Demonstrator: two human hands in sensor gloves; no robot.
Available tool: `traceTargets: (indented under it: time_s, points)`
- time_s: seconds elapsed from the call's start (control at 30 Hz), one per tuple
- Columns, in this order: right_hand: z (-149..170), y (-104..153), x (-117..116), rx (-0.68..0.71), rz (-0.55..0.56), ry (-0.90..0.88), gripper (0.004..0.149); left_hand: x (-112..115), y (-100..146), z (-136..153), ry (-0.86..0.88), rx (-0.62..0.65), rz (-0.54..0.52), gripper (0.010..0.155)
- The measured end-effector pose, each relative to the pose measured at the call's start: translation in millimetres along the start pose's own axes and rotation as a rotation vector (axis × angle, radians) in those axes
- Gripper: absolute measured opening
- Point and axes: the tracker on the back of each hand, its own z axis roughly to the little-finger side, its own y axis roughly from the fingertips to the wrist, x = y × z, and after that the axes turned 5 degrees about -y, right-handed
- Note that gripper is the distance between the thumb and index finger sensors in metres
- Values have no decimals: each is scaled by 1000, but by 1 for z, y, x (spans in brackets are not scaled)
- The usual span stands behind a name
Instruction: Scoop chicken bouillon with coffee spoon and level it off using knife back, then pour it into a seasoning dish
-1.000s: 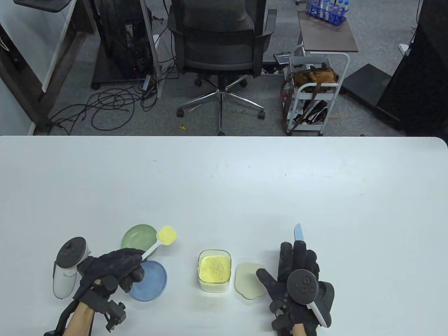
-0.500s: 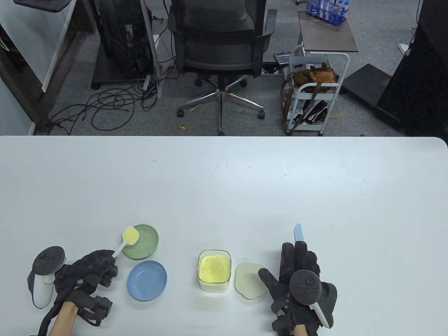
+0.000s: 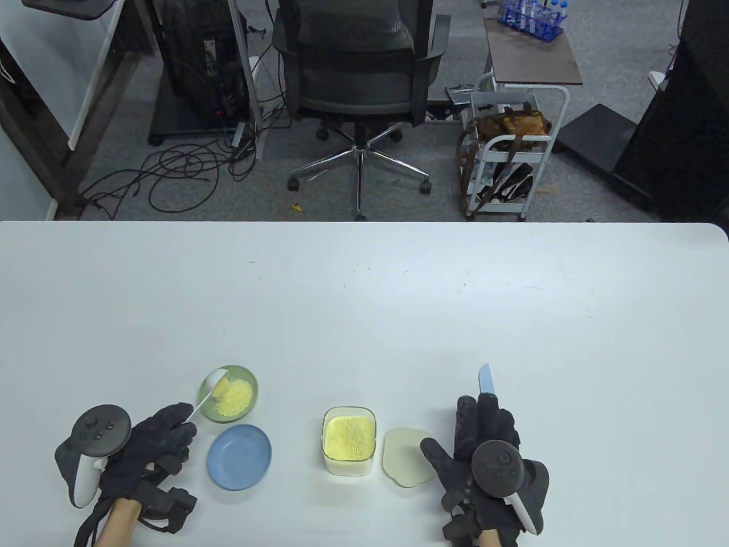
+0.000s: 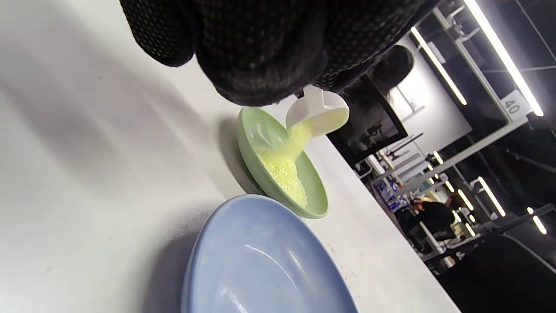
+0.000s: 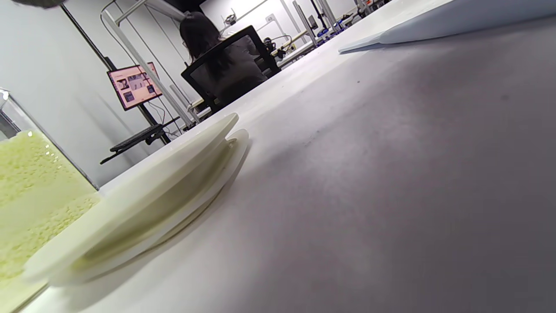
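- My left hand [image 3: 151,441] pinches the handle of the white coffee spoon [image 3: 212,384] between curled fingers [image 4: 260,52]; the bowl is tipped over the green seasoning dish [image 3: 248,380]
- In the left wrist view, yellow chicken bouillon [image 4: 284,167] streams from the spoon bowl into a heap inside the green dish
- The blue dish [image 3: 239,457] sits just beside the green one, on the side nearer me
- The clear container [image 3: 349,440] of bouillon stands on the surface [image 3: 364,307] at centre, its pale lid [image 3: 401,456] lying flat just to the right
- My right hand [image 3: 484,450] lies palm down with fingers straight and close together over the knife [image 3: 485,379]; only the light blue blade tip shows beyond them
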Motion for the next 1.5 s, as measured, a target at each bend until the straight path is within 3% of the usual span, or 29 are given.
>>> traceTargets:
  time_s: [0.27, 0.53, 0.67, 0.83, 0.97, 1.07, 1.27, 1.5]
  points:
    - [-2, 2, -2, 0, 3, 31, 85, -1, 4, -7, -84, 46, -73, 49]
    - [-17, 4, 0, 66, -8, -36, 86, -1, 4, -5, -12, 51, -57, 49]
    - [-48, 0, -2, 150, -103, -68, 89, -1, 3, -5, 42, 57, -44, 49]
    - [-91, -13, -23, 253, -289, -1, 94, -3, 4, -5, 67, 67, -42, 48]
    - [-102, -26, -43, 212, -434, 52, 97, -3, 5, -5, 96, 76, -29, 48]
    - [-101, -31, -52, 191, -481, 9, 96, -2, 5, -8, 142, 96, 11, 48]
    - [-95, -30, -54, 184, -459, -62, 96, 8, 11, -25, 262, 184, 156, 47]
    - [-88, -29, -58, 182, -462, -135, 96, 32, 26, -71, 325, 319, 358, 46]
